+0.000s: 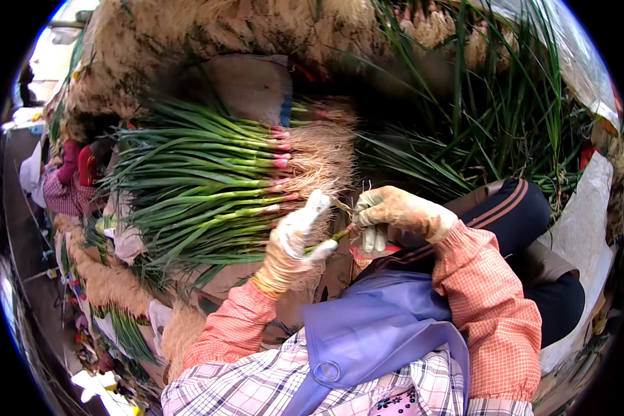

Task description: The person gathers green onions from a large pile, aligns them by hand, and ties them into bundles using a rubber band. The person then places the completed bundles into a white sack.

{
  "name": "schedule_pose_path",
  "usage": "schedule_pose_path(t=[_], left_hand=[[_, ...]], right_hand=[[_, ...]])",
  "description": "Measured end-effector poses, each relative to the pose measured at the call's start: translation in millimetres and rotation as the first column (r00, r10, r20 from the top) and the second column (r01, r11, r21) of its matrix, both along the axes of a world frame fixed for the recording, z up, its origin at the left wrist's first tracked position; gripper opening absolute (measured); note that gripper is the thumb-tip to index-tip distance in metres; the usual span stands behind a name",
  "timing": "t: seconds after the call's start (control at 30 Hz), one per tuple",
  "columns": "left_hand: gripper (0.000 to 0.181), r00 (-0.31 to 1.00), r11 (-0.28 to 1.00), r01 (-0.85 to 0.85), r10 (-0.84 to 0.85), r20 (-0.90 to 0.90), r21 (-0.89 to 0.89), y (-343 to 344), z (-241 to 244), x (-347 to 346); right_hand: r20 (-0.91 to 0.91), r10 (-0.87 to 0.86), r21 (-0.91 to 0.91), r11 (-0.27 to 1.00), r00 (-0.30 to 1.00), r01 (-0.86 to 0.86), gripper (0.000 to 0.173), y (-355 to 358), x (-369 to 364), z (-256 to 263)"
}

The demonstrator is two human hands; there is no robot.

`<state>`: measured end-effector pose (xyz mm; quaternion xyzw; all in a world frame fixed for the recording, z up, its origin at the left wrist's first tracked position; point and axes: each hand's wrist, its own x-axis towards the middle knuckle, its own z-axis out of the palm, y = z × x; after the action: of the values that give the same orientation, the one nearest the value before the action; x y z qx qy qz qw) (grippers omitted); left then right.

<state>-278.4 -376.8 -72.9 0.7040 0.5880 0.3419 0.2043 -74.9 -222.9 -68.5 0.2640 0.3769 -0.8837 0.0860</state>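
My left hand (294, 240), in a pale soiled work glove, has its thumb against the green stalk of a spring onion (341, 234), with the other fingers pointing up. My right hand (395, 210), also gloved, pinches at the root end of that spring onion. A thin brownish strip (343, 206), perhaps dry outer skin, juts from the right fingertips towards the left hand. Just beyond my hands lies a broad row of spring onions (208, 192). Their green leaves point left, and their pinkish bulbs and long tan roots (322, 156) face right.
Root-covered bundles (229, 26) are stacked high along the far side. Loose green leaves (478, 151) heap up at the right, beside my bent knee (515, 208). A blue-violet apron (374, 322) covers my lap. Another person (65, 182) sits at the far left.
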Motion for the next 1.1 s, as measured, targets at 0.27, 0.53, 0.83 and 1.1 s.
schedule_pose_path(t=[0.27,0.53,0.83,1.1], left_hand=[[0.073,0.914,0.847,-0.03,-0.193,-0.358,-0.531,-59.0,61.6,-7.1],[0.048,0.365,0.988,-0.134,0.126,-0.922,0.082,-3.6,156.8,-83.9],[0.058,0.659,0.974,-0.058,-0.127,-0.741,-0.218,7.4,10.4,-120.5],[0.028,0.347,0.585,-0.11,-0.735,-0.582,-0.804,97.4,4.7,-133.5]], right_hand=[[-0.298,-0.359,0.245,0.866,0.884,0.435,0.026,39.3,37.0,49.1],[0.335,-0.221,0.937,0.181,0.916,-0.299,0.053,56.7,85.8,81.0],[0.182,-0.558,0.977,0.009,0.81,-0.213,0.04,45.6,286.5,206.9],[0.021,-0.988,0.997,0.01,-0.152,0.074,0.036,-209.1,508.5,171.6]])
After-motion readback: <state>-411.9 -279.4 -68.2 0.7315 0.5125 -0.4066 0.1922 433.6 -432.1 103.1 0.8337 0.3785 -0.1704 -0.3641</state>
